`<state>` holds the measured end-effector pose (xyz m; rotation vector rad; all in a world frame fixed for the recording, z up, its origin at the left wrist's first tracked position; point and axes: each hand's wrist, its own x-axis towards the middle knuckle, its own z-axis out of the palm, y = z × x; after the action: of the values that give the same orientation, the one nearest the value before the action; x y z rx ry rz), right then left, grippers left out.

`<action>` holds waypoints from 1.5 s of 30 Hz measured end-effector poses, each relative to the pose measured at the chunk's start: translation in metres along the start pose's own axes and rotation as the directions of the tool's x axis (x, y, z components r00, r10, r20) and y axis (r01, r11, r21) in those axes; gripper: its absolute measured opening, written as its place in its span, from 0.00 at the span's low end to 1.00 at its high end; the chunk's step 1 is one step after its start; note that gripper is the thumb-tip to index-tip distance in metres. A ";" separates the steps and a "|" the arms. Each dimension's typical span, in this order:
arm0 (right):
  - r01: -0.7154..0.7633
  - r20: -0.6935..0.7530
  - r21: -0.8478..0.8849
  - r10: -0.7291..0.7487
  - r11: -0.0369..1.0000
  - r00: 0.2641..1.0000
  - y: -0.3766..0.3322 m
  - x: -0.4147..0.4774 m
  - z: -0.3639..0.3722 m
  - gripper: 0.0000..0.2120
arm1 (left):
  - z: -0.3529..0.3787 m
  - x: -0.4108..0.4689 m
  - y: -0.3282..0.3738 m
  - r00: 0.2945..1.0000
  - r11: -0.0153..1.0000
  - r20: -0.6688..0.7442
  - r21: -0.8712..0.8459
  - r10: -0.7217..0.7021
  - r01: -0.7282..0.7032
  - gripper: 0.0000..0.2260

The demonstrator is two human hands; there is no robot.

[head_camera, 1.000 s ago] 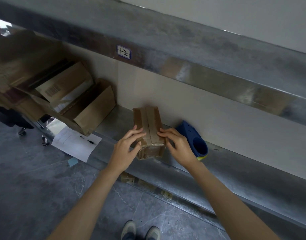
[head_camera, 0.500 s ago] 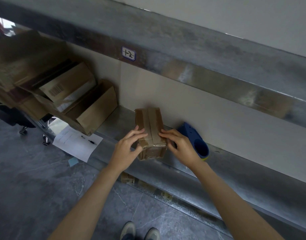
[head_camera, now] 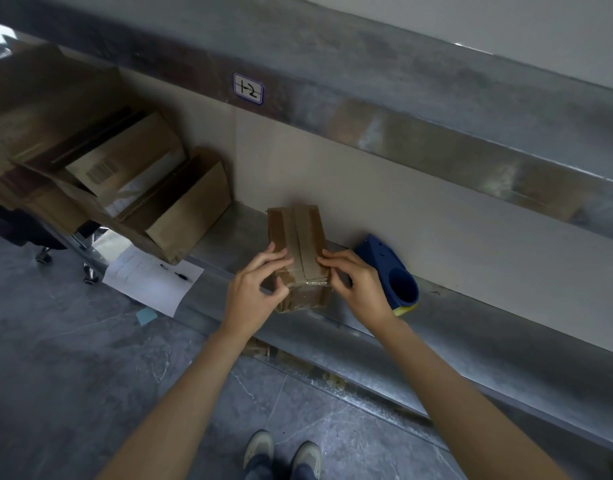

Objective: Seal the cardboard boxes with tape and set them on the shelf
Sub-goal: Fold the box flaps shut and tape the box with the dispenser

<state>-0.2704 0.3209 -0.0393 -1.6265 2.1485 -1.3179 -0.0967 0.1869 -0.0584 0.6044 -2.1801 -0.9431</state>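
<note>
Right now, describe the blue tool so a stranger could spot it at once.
Find the long metal shelf below the label marked 1-2. Just right of the small taped box lies the blue tool, against the back wall. It is the shelf's only blue thing amid brown cardboard, with a round hollow and yellow edge.

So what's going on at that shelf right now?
A person has both hands on a small cardboard box that sits on the metal shelf. The left hand and right hand grip its near end, fingertips on top where the brown tape runs over the edge. A blue tape dispenser lies just to its right, untouched. Open cardboard boxes sit further left.
</note>
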 end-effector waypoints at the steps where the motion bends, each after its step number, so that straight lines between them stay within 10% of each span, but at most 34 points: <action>1: -0.001 -0.010 0.003 0.001 1.000 1.000 -0.001 0.000 0.001 0.14 | 0.001 0.000 0.000 1.000 1.000 -0.009 -0.002 -0.001 0.001 0.17; 14: -0.072 -0.117 -0.072 0.063 0.995 0.991 -0.012 0.003 0.019 0.12 | 0.011 0.003 0.006 0.995 0.996 -0.059 -0.038 -0.085 0.083 0.14; 19: -0.054 0.075 -0.070 0.060 0.996 0.995 -0.009 0.000 0.004 0.30 | -0.004 0.006 -0.003 0.993 0.999 0.108 -0.034 -0.039 0.043 0.26; 45: -0.038 0.287 -0.172 0.087 0.984 0.954 0.011 0.022 -0.031 0.25 | 0.016 -0.010 0.025 0.998 0.970 -0.015 0.235 -0.059 0.061 0.26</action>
<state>-0.3051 0.3197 -0.0206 -1.6730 2.1512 -0.8360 -0.1054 0.2167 -0.0513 0.7885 -2.2960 -0.7156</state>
